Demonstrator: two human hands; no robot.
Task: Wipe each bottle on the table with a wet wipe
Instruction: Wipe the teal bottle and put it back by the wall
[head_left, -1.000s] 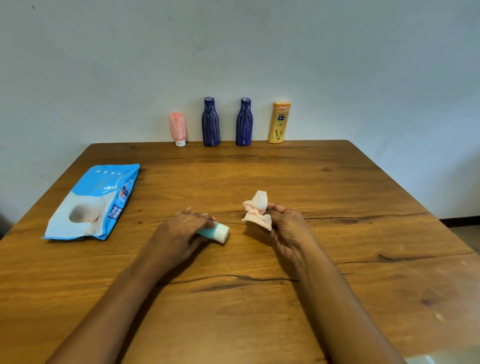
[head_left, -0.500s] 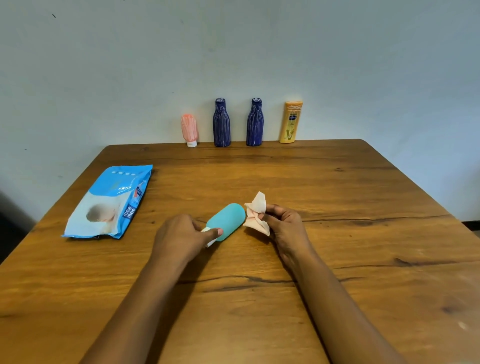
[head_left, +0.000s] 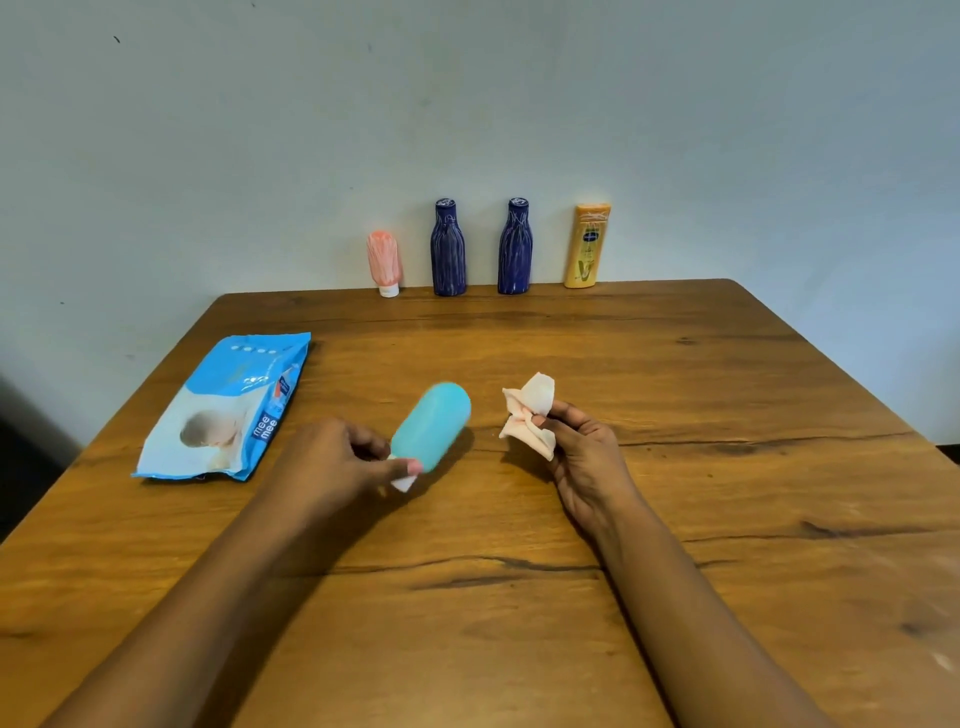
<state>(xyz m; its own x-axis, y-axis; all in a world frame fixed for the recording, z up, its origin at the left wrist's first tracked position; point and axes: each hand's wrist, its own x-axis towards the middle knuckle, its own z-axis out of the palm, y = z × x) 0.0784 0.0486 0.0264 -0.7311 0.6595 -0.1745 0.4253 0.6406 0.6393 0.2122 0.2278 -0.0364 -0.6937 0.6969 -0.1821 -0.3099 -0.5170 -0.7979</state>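
- Head view, item 1: teal bottle (head_left: 434, 423), near the middle of the table (head_left: 675, 519), tilted with its rounded end toward the far edge. It is motion-blurred and looks raised off the wood.
- Item 2: left hand (head_left: 332, 462), fingertips and thumb pinching the bottle's white cap (head_left: 402, 483). No finger is on the body.
- Item 3: right hand (head_left: 582, 457), fingers curled and pinching a bunched wipe (head_left: 530, 415). The wipe is just beside the bottle, not touching it.
- Item 4: along the far edge, against the wall, stand a pink tube (head_left: 384, 262), two blue bottles (head_left: 448, 249) and a yellow bottle (head_left: 587, 247), all upright and well apart from both hands.
- Item 5: wipe pack (head_left: 228, 410), flat near the left edge.
- Risk: the grip is on the cap alone, so pressure from the wipe could swing the body or slip it out of the pinch and drop it on the table.
- Risk: the wipe is bunched up, so it may touch only a small patch at a time and miss parts of the bottle.
- Change: a second ago the bottle lay on the table, mostly covered by the left hand, with only its cap end showing.
- Change: half a second ago its tip nearly met the wipe. Now there is a gap and the body tilts more steeply.
- Unchanged: the right hand's pinch on the wipe, the far row and the pack.
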